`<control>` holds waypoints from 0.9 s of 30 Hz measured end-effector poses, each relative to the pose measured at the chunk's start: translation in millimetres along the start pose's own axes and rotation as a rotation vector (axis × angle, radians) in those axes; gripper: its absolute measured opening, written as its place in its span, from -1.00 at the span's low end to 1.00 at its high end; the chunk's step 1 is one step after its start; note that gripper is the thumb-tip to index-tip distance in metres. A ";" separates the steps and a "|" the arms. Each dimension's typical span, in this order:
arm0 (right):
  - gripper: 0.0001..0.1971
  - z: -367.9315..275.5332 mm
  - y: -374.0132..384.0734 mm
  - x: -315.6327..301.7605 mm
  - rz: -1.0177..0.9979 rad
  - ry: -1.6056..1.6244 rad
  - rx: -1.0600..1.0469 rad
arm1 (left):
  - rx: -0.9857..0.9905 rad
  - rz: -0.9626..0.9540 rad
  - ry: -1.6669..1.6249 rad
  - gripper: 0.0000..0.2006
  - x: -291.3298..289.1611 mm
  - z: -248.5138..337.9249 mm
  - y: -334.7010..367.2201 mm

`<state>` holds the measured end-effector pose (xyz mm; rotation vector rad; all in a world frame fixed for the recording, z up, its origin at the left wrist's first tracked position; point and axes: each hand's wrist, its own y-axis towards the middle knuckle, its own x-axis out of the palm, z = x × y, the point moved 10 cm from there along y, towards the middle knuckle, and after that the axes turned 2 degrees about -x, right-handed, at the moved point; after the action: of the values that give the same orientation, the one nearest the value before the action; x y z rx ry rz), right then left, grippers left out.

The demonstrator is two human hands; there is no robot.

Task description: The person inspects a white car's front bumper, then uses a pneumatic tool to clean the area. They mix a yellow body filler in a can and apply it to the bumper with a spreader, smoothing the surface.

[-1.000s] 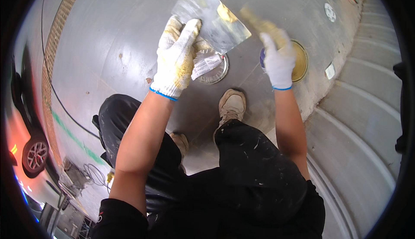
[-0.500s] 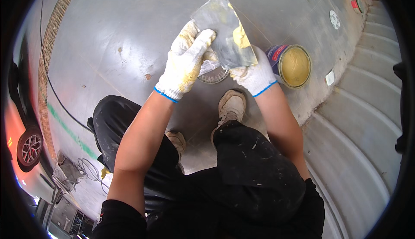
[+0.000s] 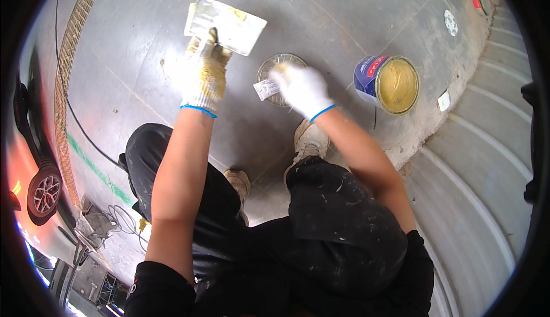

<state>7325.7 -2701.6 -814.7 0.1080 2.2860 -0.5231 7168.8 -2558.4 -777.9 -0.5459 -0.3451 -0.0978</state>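
Note:
My left hand point(image 3: 206, 71), in a white work glove stained yellow, grips a flat putty spreader point(image 3: 232, 25) with pale yellow smears. A second pale edge shows behind its left side; I cannot make out whether that is another plate. My right hand point(image 3: 303, 91), also gloved, is over a round clear-looking lid point(image 3: 281, 59) on the floor. Its fingers are smeared by motion. Beside them a small white printed packet point(image 3: 265, 89) lies across the lid's left rim. To the right stands an open blue can point(image 3: 366, 79) of yellow putty point(image 3: 398, 85), its surface facing me.
A floor grate point(image 3: 60, 88) and a black cable point(image 3: 80, 128) run along the left, near a car wheel point(image 3: 44, 195). Ribbed grey metal panelling point(image 3: 475, 162) rises on the right. A white perforated disc point(image 3: 451, 23) and a small red can point(image 3: 478, 5) lie far right.
My left hand has moved left with the spreader, which is now turned and tilted. My right hand has left the spreader's lower edge and moved left to the lid.

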 end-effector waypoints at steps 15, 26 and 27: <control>-0.28 80.1 -9.0 4.6 0.148 -0.074 0.473 | -0.062 -0.052 0.081 -0.80 13.8 -33.3 0.8; -0.71 100.0 -23.0 27.6 0.209 1.802 0.352 | -0.012 -0.051 0.218 -0.85 19.8 -27.5 -3.5; -0.71 91.2 -29.7 24.9 0.121 1.940 0.341 | 0.010 -0.042 0.227 -0.84 21.2 -26.4 -4.3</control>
<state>7363.1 -2767.4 -878.8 1.4540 3.8646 -0.9307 7195.7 -2575.9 -789.5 -0.5124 -0.1359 -0.1971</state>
